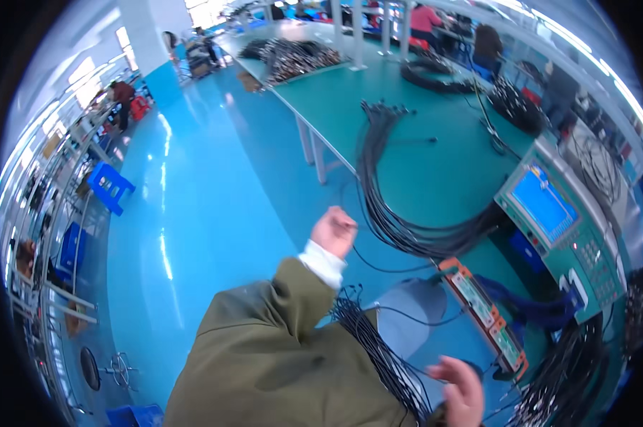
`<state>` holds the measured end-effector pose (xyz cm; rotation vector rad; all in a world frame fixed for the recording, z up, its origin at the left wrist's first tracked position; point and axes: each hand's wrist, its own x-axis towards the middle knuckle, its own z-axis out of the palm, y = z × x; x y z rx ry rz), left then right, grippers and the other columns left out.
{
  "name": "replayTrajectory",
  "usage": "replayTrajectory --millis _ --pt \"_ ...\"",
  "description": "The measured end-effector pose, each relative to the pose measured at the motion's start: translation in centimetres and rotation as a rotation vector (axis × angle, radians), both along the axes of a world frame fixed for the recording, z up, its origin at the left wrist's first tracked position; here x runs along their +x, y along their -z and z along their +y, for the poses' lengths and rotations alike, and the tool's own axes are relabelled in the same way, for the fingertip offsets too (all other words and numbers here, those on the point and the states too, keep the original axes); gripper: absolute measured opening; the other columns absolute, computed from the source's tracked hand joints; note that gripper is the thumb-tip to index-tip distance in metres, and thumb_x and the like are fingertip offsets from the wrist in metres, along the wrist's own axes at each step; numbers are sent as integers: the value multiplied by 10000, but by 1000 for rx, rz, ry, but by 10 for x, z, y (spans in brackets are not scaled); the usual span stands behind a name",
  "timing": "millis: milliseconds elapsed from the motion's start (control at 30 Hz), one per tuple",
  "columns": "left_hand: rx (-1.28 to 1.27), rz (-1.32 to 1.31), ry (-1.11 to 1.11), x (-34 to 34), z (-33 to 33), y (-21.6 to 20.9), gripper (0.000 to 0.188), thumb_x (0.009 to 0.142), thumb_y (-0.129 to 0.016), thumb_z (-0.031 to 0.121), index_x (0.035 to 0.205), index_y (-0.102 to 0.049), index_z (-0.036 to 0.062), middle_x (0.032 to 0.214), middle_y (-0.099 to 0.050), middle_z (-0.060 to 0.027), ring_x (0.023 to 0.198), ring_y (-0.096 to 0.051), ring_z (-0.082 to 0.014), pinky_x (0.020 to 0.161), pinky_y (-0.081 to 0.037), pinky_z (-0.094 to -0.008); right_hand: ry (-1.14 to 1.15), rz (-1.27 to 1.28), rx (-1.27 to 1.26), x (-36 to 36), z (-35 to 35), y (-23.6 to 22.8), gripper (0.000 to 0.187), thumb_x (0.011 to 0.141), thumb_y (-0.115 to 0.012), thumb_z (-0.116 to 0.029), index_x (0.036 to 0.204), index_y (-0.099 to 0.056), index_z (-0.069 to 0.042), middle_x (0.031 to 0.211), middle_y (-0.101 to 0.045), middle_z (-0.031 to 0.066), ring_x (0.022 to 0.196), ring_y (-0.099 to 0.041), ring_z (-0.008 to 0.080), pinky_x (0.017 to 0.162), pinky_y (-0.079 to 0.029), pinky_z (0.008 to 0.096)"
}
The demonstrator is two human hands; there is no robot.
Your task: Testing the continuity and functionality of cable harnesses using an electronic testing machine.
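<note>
My left hand point(335, 231) is raised off the near edge of the green table, its fingers pinched on a thin black cable point(385, 270). That cable curves away toward the orange-edged test fixture point(482, 306). Lower right, my right hand point(460, 390) has its fingers apart and curved, with nothing visible in them, close to the fixture's near end. A bundle of black cables point(378, 345) hangs between my body and the fixture. One more black cable point(425, 324) runs from near this bundle to the fixture. Along the table edge lies a long, bent bundle of black cables point(378, 192).
A green tester with a blue screen point(544, 203) stands on the green table point(442, 167) at right. Cable piles lie farther back point(293, 58) and at lower right point(563, 377). A blue stool point(109, 187) and shelving stand at left. Other people sit far off.
</note>
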<state>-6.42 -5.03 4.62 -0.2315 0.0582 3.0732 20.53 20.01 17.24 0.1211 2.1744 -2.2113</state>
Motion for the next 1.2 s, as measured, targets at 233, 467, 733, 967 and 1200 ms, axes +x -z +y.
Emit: replayTrajectory --millis 233,467,733,967,1200 --pt "-315 801 767 126 56 -72 162 907 -450 199 843 -529 72 637 -566 -56 584 -530 -170 694 -438 -320 -239 -148 -1035 -105 -36 29 423 881 -490 -271 1207 -428 -8 1194 -474 218 1103 -474 283 948 -354 363" --pt "-32 -29 591 43 16 -65 146 893 -448 176 889 -498 39 685 -486 -31 628 -480 -145 653 -470 -318 -144 642 -864 25 33 -16 300 910 -422 -328 934 -574 -70 812 -604 104 749 -576 231 803 -450 338" --pt "-176 3 539 -3 -7 -4 175 894 -409 190 778 -480 78 591 -413 -6 495 -362 -118 464 -343 -259 325 664 -707 119 83 5 323 919 -382 -326 886 -585 -77 689 -601 86 657 -574 223 733 -462 350" --pt "-495 -321 -141 -28 -49 -16 341 907 -317 306 839 -556 73 616 -433 15 471 -312 -93 456 -259 -237 907 439 -614 151 156 46 307 909 -384 -342 900 -568 -96 677 -577 67 632 -548 192 640 -456 327" --pt "-895 108 -12 7 -24 -36 232 930 -443 259 844 -516 56 594 -464 -7 433 -319 -47 363 -260 -182 1758 145 -336 288 193 45 294 900 -385 -357 914 -551 -115 665 -553 47 606 -522 160 547 -450 304"
